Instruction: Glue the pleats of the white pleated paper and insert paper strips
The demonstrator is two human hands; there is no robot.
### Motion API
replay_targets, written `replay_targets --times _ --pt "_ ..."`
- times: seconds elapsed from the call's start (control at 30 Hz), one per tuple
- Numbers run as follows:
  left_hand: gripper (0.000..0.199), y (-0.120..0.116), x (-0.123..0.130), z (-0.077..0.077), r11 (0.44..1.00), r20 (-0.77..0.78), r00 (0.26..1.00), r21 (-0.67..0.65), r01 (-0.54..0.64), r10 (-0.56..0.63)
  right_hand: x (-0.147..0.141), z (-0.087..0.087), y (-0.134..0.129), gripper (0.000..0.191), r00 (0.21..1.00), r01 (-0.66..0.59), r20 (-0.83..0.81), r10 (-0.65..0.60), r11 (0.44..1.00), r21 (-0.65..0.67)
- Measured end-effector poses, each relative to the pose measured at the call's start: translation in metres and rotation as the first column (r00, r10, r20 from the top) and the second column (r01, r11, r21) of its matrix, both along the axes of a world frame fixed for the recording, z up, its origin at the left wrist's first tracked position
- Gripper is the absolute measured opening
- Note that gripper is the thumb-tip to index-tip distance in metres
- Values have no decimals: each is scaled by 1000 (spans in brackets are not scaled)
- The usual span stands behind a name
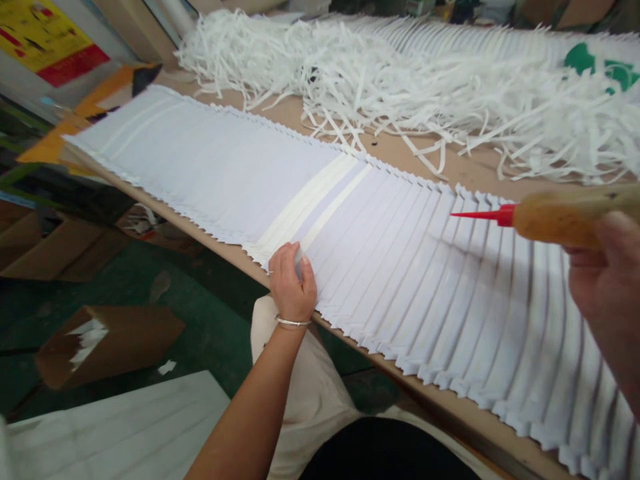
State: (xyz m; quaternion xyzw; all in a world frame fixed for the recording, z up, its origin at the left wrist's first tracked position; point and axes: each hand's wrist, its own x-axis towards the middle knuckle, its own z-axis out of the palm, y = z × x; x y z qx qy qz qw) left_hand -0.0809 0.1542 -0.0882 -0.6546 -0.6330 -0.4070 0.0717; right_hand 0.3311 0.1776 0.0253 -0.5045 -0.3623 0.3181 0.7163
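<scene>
A long row of overlapping white paper pieces (225, 167), with jagged long edges, runs diagonally along the table. My left hand (294, 283), wearing a bracelet, is at the row's near edge, just below some cream-coloured strips (313, 200). Its fingers are pressed together and curled, with the thumb opposite; a small greyish-white bit shows between them, too unclear to name. My right hand (607, 267) grips a yellowish squeeze bottle (560, 212) with a pointed red nozzle (485, 215). The bottle is held level above the right part of the row, nozzle pointing left and not touching the paper.
A heap of loose white strips (350, 73) covers the back of the brown tabletop (285, 117), with a green piece (600, 67) on it. An open cardboard box (135, 343) stands on the floor at lower left, near a white panel (125, 433).
</scene>
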Motion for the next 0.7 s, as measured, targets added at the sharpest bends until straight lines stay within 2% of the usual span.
replay_targets --times 0.03,0.1,0.23,0.5,0.7 --pt "39 0 0 0 1000 -2 1000 8 1 -1 7 -2 20 27 998 -61 6 61 998 12" --pt "37 0 -1 0 1000 6 1000 17 3 -3 21 -11 57 25 993 -117 -35 117 993 -1" --pt "36 0 -2 0 1000 2 1000 25 8 -8 35 -34 102 30 986 -110 -136 100 992 -64" --pt "35 -2 -1 3 999 -14 1000 43 21 -21 26 -49 132 31 992 -106 -81 95 984 -145" --pt "35 -2 -1 3 1000 -11 1000 23 13 -13 25 -54 129 32 993 -118 -6 119 978 -174"
